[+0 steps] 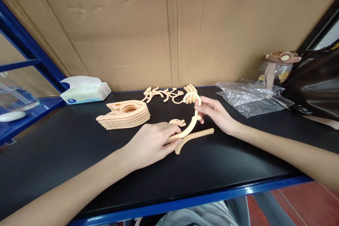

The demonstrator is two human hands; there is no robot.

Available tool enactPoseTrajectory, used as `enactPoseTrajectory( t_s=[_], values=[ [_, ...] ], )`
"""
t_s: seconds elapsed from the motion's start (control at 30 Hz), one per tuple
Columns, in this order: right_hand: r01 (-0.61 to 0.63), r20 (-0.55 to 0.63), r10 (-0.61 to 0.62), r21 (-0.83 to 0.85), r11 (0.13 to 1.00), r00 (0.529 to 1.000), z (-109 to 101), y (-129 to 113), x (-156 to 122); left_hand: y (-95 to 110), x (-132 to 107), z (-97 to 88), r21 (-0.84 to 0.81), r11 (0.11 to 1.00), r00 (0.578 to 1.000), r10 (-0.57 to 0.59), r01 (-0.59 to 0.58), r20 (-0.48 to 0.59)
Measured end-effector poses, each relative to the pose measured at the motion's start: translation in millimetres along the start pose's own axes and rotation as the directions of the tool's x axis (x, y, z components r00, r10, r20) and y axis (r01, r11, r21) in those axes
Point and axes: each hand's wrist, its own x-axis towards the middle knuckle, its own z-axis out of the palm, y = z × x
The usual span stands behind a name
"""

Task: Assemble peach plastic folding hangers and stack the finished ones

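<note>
My left hand (156,139) is closed on a curved beige plastic hanger arm (188,129), thumb below and fingers on top. My right hand (213,111) pinches a beige hanger hook (198,101), whose curve rises toward the back. The lower end of the hook meets the upper end of the arm; whether they are locked together I cannot tell. Just beneath, another hanger arm (197,135) lies on the black table (212,169). Small beige pieces (178,122) lie behind my left fingers, partly hidden by them.
A stack of folded beige hangers (127,118) stands on the left. Loose hooks (153,93) and a bundle of hanger arms (191,91) lie at the back. Tissue pack (86,90), clear plastic bags (246,99), drink bottle (282,67) and black bag (315,84) stand around the edges.
</note>
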Motion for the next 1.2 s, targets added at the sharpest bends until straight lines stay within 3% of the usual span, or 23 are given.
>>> enactPoseTrajectory(
  t_s=[1.2],
  values=[
    [-0.015, -0.01, 0.014, -0.042, 0.999, 1.0, 0.4, 2.3, -0.2, 0.7, 1.2, -0.8, -0.007, 1.0, 0.999, -0.01, 0.011, 0.038]
  ],
)
